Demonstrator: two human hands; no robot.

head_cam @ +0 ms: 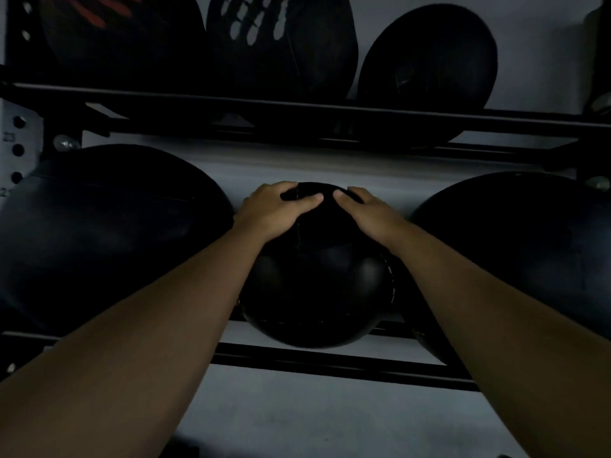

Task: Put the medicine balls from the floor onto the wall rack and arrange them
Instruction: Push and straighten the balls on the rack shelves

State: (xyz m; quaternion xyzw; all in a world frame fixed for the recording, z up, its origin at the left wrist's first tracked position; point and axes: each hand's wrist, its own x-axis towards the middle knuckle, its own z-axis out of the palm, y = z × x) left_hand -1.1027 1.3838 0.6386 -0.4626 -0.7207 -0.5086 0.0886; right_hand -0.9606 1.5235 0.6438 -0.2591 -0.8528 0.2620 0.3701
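Against a pale grey wall stands a black metal wall rack (330,361) with two horizontal tiers of rails, seen in dim light from the person's own head. On the lower tier sit three black leather medicine balls. Largest in view is the left-hand lower ball (109,233), wide and rounded, close beside the centre one. At the far right is the right-hand lower ball (529,252), partly cut off by the frame edge. Between them rests the centre ball (317,285), stitched along its seams, sitting on the lower rails — this is the one being handled.

On the upper tier are three more dark balls: a ball with red markings (109,38) at left, a ball with white printed markings (281,44) in the middle, and a plain black upper ball (429,57) at right.

Two bare forearms reach up from the bottom corners. The left hand (274,209) lies on the top left of the centre ball, fingers curled over its crown. The right hand (367,209) presses the top right — both palms flat in contact, thumbs nearly meeting at the top.
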